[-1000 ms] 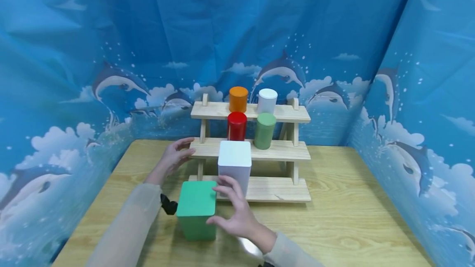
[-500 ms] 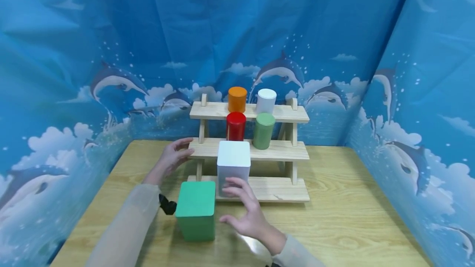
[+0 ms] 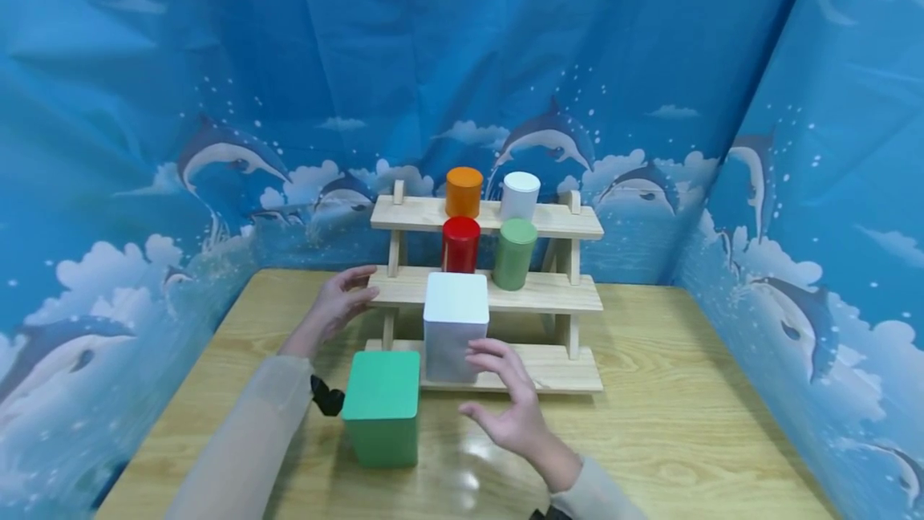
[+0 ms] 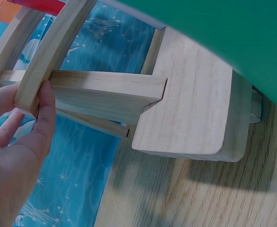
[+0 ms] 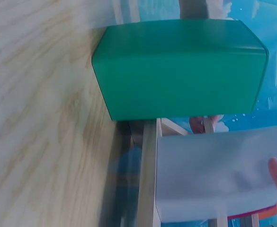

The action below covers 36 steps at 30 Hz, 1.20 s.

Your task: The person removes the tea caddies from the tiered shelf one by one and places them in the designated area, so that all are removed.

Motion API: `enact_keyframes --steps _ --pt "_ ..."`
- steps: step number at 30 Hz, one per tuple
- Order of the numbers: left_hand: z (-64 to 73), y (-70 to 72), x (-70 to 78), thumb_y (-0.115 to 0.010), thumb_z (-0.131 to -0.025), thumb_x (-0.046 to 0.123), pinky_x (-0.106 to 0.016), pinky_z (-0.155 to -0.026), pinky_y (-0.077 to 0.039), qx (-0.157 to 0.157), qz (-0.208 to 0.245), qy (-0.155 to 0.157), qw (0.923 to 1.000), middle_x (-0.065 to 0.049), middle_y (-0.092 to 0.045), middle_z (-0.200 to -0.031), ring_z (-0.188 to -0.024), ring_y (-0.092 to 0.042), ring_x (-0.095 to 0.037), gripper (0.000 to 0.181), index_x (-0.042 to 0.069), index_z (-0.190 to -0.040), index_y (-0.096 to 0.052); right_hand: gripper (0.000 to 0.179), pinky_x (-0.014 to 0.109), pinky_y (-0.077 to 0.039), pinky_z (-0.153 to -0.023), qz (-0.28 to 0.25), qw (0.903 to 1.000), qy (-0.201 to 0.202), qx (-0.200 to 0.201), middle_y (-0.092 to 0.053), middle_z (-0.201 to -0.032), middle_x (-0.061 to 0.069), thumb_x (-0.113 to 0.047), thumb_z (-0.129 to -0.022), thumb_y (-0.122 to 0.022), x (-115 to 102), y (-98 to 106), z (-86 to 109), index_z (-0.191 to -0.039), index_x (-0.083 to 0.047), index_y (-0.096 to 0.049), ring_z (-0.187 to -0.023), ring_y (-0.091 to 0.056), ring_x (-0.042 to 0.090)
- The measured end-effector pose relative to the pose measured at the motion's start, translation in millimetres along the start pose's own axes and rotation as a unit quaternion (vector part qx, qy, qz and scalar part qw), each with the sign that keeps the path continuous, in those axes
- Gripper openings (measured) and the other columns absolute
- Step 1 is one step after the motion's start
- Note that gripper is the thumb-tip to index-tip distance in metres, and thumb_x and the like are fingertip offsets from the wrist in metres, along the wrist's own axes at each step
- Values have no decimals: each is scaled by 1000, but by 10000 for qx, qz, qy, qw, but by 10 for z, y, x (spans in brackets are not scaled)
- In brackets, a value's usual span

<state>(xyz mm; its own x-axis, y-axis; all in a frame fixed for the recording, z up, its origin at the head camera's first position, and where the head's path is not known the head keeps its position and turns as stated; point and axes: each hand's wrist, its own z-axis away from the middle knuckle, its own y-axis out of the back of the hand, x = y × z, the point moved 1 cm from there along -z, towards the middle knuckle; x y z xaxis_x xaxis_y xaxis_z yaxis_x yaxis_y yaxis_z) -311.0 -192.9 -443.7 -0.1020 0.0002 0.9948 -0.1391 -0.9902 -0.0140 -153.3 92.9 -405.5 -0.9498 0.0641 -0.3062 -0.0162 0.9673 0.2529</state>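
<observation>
A three-tier wooden display shelf (image 3: 556, 295) stands on the table. My left hand (image 3: 338, 305) holds the left end of its middle board; in the left wrist view, thumb and fingers pinch that board's end (image 4: 34, 90). On the bottom tier a tall white box (image 3: 456, 299) stands upright. My right hand (image 3: 514, 412) is by the box's lower right, fingers loosely bent and thumb apart, gripping nothing; whether a fingertip touches the box I cannot tell. In front and to the left, a green box (image 3: 382, 387) stands on the table, with neither hand on it.
The middle tier bears a red cylinder (image 3: 460, 245) and a green cylinder (image 3: 515, 255). On the top tier are an orange cylinder (image 3: 464, 192) and a white cylinder (image 3: 520, 196). Blue dolphin-print curtains (image 3: 404, 62) enclose the wooden table (image 3: 671, 424) at the back and sides.
My right hand has moved rightward, away from the green box and across the front of the white box to its right side. The left hand and both boxes have stayed put.
</observation>
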Motion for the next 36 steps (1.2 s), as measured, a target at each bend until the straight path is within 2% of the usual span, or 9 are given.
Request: enact_keyframes --steps 7,16,27,33,36 --pt "14 -5 2 -65 -88 16 -28 -87 -48 -74 -29 -72 9999 -16 -34 -138 -116 -42 -27 59 8 -140 -38 44 36 -42 -95 273 9995 -56 146 -52 -112 30 -24 -85 -69 16 101 -4 -108 10 -56 -105 -51 37" --pt "7 -7 -12 -65 -89 17 -27 -83 -50 -48 -66 -160 9998 -16 -36 -135 -113 -44 -26 58 7 -140 -39 43 37 -41 -97 494 9982 -243 233 -48 -115 35 -24 -86 -68 62 231 -46 -106 12 -56 -108 -49 40" --pt "20 -1 -23 -66 -88 19 -27 -83 -50 -102 -11 -183 9998 -16 -35 -134 -111 -44 -25 60 8 -140 -39 52 39 -36 -102 763 9953 -594 27 -43 -122 37 -22 -81 -73 201 331 -171 -113 13 -53 -112 -44 47" --pt "20 -2 -27 -66 -88 18 -27 -83 -50 -143 4 -257 9996 -15 -36 -133 -110 -46 -24 59 8 -140 -39 56 53 -35 -98 826 9931 -822 -156 -42 -126 35 -5 -69 -77 260 345 -234 -115 14 -51 -114 -41 49" --pt "17 1 -29 -65 -88 17 -27 -83 -50 -156 13 -286 9995 -16 -36 -133 -110 -46 -24 58 7 -140 -39 56 56 -34 -98 792 9923 -914 -279 -42 -127 35 -4 -69 -77 302 341 -265 -116 13 -51 -117 -40 49"
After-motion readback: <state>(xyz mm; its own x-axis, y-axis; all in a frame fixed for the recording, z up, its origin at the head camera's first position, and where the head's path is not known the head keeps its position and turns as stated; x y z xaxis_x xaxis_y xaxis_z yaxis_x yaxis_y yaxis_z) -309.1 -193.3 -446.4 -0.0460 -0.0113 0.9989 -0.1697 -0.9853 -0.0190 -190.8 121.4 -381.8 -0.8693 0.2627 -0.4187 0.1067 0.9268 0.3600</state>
